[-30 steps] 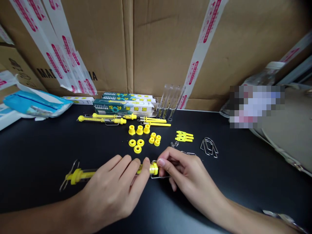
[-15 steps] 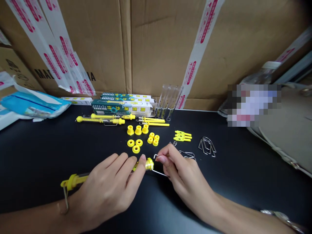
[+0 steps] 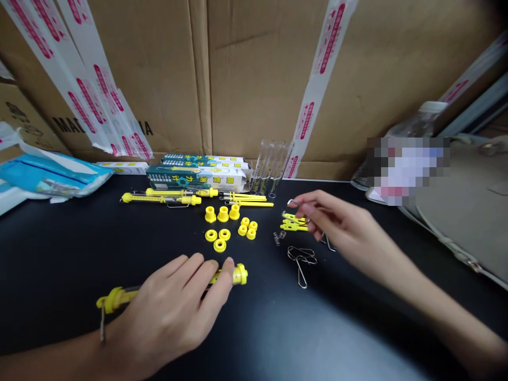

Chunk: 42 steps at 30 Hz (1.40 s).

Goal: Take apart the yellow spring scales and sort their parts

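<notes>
My left hand [image 3: 178, 301] is wrapped around a tubular yellow spring scale [image 3: 116, 299], which lies slantwise under my palm. A bent metal hook [image 3: 102, 323] hangs from the scale's left end; its right end cap [image 3: 240, 274] sticks out past my thumb and carries no wire. Up to the right, my right hand [image 3: 337, 217] pinches a bent wire hook [image 3: 292, 202] between thumb and fingers, above the flat yellow pieces [image 3: 293, 226]. Some of that wire is hidden by my fingers. More wire hooks [image 3: 302, 272] lie on the table between my hands, near small springs [image 3: 279, 236].
Yellow collars and rings [image 3: 219, 245] stand mid-table. Behind them are yellow rods [image 3: 254, 203], clear tubes [image 3: 273, 180], finished-looking spring scales [image 3: 159, 199] and printed boxes [image 3: 194, 179]. A blue packet [image 3: 59, 174] lies left; a bottle [image 3: 416, 127] and a bag [image 3: 468, 206] stand right.
My right hand has left the scale's right end and moved up and right to other wire hooks. The wire at that end now lies on the table. My left hand stays on the scale.
</notes>
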Tool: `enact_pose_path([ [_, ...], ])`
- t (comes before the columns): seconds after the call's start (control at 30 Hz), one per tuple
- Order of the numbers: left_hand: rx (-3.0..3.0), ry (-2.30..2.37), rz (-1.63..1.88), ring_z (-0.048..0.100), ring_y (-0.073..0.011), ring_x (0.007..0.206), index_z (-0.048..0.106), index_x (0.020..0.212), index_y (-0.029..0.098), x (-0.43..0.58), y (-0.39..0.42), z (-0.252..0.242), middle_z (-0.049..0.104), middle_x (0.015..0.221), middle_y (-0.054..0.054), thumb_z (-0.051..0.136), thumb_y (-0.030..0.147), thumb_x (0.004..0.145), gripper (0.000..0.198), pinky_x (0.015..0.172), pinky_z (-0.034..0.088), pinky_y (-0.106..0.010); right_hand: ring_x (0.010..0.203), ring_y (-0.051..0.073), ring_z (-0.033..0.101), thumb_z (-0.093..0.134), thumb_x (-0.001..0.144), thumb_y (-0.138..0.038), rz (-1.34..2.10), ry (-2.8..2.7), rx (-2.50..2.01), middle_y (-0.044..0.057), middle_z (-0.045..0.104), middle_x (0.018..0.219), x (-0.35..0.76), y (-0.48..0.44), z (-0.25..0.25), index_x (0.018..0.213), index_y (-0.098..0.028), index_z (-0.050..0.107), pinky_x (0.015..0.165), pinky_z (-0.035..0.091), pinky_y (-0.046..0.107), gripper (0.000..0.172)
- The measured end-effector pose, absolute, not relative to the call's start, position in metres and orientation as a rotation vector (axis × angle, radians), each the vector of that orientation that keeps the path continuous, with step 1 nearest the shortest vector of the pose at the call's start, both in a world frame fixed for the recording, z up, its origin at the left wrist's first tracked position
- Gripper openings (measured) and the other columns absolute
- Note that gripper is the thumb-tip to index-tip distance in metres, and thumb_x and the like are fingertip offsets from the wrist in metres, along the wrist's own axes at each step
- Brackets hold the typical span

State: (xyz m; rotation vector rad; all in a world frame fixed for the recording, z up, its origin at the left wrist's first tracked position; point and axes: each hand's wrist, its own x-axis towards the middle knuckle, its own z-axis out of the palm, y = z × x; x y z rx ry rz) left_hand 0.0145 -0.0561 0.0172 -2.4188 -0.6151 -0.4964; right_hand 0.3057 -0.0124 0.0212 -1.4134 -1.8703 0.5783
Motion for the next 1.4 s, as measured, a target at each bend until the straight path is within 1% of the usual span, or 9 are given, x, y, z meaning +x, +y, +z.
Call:
enact_pose_path([
  [0.17,-2.426,-0.63,-0.55,0.069,-0.0154,0.058,0.066,0.102,0.009,0.016,-0.053,0.019,0.07,0.066,0.0,0.025,0.002,0.102,0.042,0.055,0.053,-0.032,0.06,0.015,0.053,0.059,0.089,-0.056,0.706,-1.938,-1.471,0.003,0.062,0.077,0.365,0.013,0.036,0.113,-0.02,0.063,0.059,0.048,0.032,0.043],
  [0.23,-2.438,-0.636,-0.562,0.069,-0.0157,0.058,0.066,0.103,0.009,0.017,-0.052,0.017,0.07,0.066,0.0,0.029,0.006,0.104,0.038,0.053,0.052,-0.032,0.06,0.016,0.056,0.068,0.08,-0.058,0.796,-1.874,-1.526,0.003,0.063,0.072,0.383,0.018,0.039,0.099,-0.02,0.062,0.056,0.048,0.032,0.043],
  [0.3,-2.443,-0.638,-0.558,0.07,-0.0164,0.061,0.066,0.104,0.01,0.017,-0.052,0.014,0.071,0.068,0.0,0.033,0.008,0.104,0.033,0.054,0.053,-0.033,0.057,0.015,0.056,0.07,0.077,-0.059,0.837,-1.873,-1.58,0.004,0.064,0.071,0.395,0.022,0.039,0.089,-0.02,0.061,0.053,0.047,0.031,0.041],
  [0.5,-2.441,-0.661,-0.547,0.069,-0.0166,0.061,0.068,0.103,0.011,0.014,-0.051,0.008,0.07,0.068,0.0,0.04,0.012,0.103,0.028,0.055,0.053,-0.032,0.055,0.015,0.056,0.064,0.083,-0.057,0.851,-2.024,-1.676,0.005,0.066,0.072,0.408,0.024,0.035,0.088,-0.019,0.067,0.051,0.047,0.03,0.038],
  [0.7,-2.458,-0.668,-0.523,0.067,-0.0162,0.063,0.068,0.102,0.013,0.015,-0.052,0.01,0.069,0.069,-0.001,0.034,0.011,0.104,0.034,0.055,0.049,-0.031,0.057,0.015,0.054,0.061,0.089,-0.055,0.952,-2.219,-1.638,0.005,0.066,0.07,0.405,0.023,0.034,0.087,-0.02,0.069,0.052,0.046,0.028,0.036],
  [0.9,-2.452,-0.677,-0.524,0.064,-0.0164,0.063,0.068,0.1,0.013,0.014,-0.052,0.008,0.067,0.07,-0.001,0.04,0.013,0.102,0.028,0.057,0.048,-0.031,0.057,0.014,0.054,0.06,0.089,-0.054,0.813,-2.277,-1.696,0.004,0.066,0.075,0.403,0.025,0.03,0.086,-0.021,0.071,0.052,0.046,0.028,0.035],
  [1.0,-2.446,-0.685,-0.541,0.064,-0.0169,0.062,0.068,0.101,0.012,0.015,-0.051,0.006,0.067,0.07,-0.002,0.043,0.014,0.101,0.025,0.058,0.047,-0.031,0.065,0.017,0.059,0.062,0.087,-0.055,0.688,-2.285,-1.579,0.006,0.066,0.086,0.402,0.027,0.027,0.087,-0.022,0.073,0.059,0.049,0.031,0.035],
  [1.13,-2.436,-0.697,-0.551,0.064,-0.0176,0.062,0.067,0.102,0.012,0.016,-0.052,0.006,0.067,0.071,-0.001,0.045,0.014,0.101,0.023,0.056,0.047,-0.032,0.077,0.021,0.062,0.061,0.089,-0.051,0.616,-2.358,-1.51,0.006,0.066,0.085,0.401,0.031,0.024,0.086,-0.022,0.073,0.07,0.048,0.034,0.032],
  [1.4,-2.452,-0.681,-0.543,0.066,-0.0193,0.059,0.066,0.099,0.011,0.014,-0.053,0.005,0.069,0.07,-0.001,0.041,0.013,0.102,0.026,0.05,0.047,-0.035,0.085,0.024,0.064,0.06,0.089,-0.048,0.659,-2.42,-1.548,0.007,0.068,0.094,0.403,0.035,0.024,0.093,-0.025,0.075,0.077,0.048,0.037,0.028],
])
